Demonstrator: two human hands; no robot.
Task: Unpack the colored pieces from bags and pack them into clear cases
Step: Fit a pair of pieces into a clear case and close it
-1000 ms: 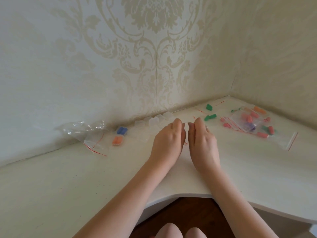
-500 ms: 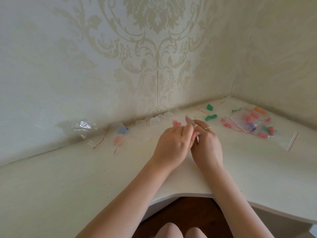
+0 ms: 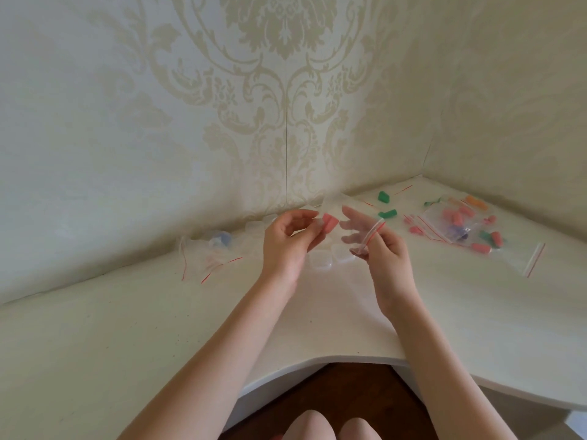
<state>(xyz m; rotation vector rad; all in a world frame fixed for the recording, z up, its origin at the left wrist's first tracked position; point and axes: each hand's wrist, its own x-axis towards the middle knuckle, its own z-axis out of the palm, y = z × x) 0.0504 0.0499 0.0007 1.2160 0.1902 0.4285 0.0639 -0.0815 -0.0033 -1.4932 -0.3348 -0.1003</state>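
Note:
Above the white corner desk [image 3: 349, 319], my left hand [image 3: 287, 242] pinches one side of a small clear zip bag [image 3: 359, 227] holding a pink piece [image 3: 328, 223]. My right hand [image 3: 379, 246] grips the bag's other side, its red-striped seal lying across my fingers. Under my hands sit several small clear cases [image 3: 327, 258]. A case with a blue piece [image 3: 222, 239] rests at the left by the wall.
Empty bags with red seals [image 3: 209, 265] lie at the left. At the right, two green pieces [image 3: 386, 204] lie loose beside a heap of bags with pink, orange and green pieces [image 3: 460, 223]. Walls close the desk behind and at the right.
Both hands have lifted off the desk with the small bag and moved apart. The pink piece inside now shows between them.

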